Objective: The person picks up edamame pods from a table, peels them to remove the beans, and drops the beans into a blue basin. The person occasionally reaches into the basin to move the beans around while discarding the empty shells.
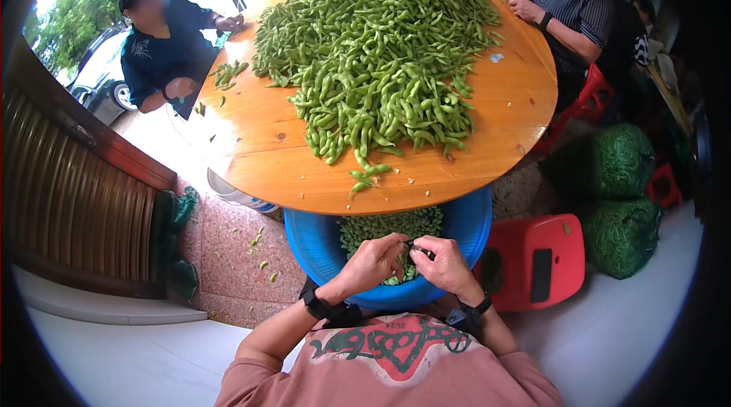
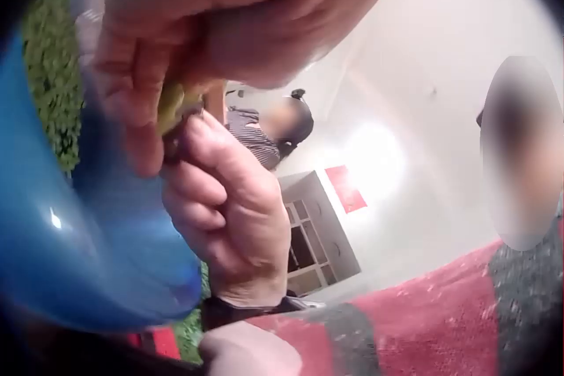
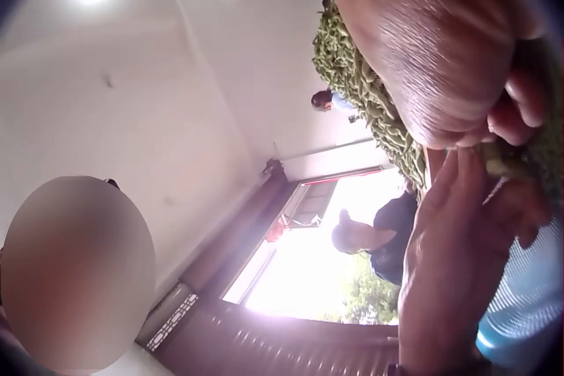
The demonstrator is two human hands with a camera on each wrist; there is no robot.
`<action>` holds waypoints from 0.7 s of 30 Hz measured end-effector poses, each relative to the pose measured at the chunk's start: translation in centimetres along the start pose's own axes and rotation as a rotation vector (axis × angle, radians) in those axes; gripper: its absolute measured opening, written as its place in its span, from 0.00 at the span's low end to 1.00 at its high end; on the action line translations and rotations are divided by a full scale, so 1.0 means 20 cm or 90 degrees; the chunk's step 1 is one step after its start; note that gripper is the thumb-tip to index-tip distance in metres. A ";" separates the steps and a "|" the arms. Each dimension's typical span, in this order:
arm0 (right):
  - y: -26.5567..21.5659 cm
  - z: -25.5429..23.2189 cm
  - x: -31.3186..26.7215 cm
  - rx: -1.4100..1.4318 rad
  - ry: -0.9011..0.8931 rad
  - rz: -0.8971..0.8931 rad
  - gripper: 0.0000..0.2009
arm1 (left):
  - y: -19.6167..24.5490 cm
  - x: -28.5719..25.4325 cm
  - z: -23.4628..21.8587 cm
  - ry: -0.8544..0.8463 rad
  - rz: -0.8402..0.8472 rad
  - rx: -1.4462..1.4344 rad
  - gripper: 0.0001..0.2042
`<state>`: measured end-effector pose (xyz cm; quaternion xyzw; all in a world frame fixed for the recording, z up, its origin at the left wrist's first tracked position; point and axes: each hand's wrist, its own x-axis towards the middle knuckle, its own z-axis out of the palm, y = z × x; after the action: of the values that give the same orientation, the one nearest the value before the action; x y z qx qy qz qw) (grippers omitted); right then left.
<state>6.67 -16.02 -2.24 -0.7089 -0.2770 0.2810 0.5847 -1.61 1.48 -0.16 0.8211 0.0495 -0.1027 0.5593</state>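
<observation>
Over the blue tub [image 1: 304, 255] my two hands meet at the fingertips. My left hand [image 1: 375, 262] pinches a green edamame pod [image 2: 172, 104], mostly hidden by fingers. Opposite it, my right hand [image 1: 444, 264] has curled fingers, with its thumb and forefinger pinching the pod's end. A small dark piece [image 1: 422, 251] shows at the right fingertips; its kind cannot be told. Shelled green beans [image 1: 388, 228] lie in the tub below the hands.
A big heap of edamame pods [image 1: 388, 49] covers much of the round wooden table [image 1: 259, 171], whose edge overhangs the tub. A red plastic stool [image 1: 563, 262] stands right of the tub, near stuffed green net bags [image 1: 620, 236]. People [image 1: 164, 45] sit around the table.
</observation>
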 end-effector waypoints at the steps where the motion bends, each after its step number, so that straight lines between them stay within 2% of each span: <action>1: 0.00 0.01 0.01 -0.106 0.048 -0.058 0.04 | -0.04 0.01 0.04 0.014 -0.049 -0.182 0.15; 2: -0.01 0.03 0.02 -0.212 0.096 -0.116 0.04 | -0.06 0.03 0.07 0.028 -0.097 -0.364 0.16; 3: -0.01 0.04 0.03 -0.212 0.095 -0.118 0.04 | -0.08 0.05 0.09 0.029 -0.097 -0.364 0.16; 5: -0.02 0.07 0.05 -0.244 0.170 -0.151 0.04 | -0.08 0.07 0.13 0.098 -0.078 -0.430 0.17; 9: -0.01 0.13 0.06 -0.312 0.207 -0.180 0.02 | -0.07 0.11 0.19 0.184 -0.113 -0.500 0.16; 10: 0.00 0.14 0.07 -0.329 0.214 -0.197 0.02 | -0.07 0.12 0.21 0.247 -0.035 -0.415 0.11; 14: 0.01 0.15 0.06 -0.388 0.215 -0.219 0.04 | -0.09 0.16 0.24 0.308 0.041 -0.404 0.08; 16: 0.02 0.16 0.06 -0.397 0.214 -0.210 0.04 | -0.20 0.18 0.22 0.308 0.334 0.104 0.04; 18: 0.02 0.16 0.06 -0.407 0.213 -0.200 0.04 | -0.17 0.17 0.22 0.300 0.310 0.103 0.05; 20: 0.02 0.16 0.08 -0.379 0.259 -0.217 0.04 | -0.16 0.16 0.22 0.291 0.287 0.103 0.08; 21: 0.01 0.16 0.08 -0.379 0.260 -0.217 0.04 | -0.16 0.16 0.23 0.276 0.235 0.088 0.09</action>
<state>5.58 -12.77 -3.05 -0.8323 -0.3384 -0.0592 0.4351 0.27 -1.60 -5.40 0.8550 0.0104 0.1753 0.4880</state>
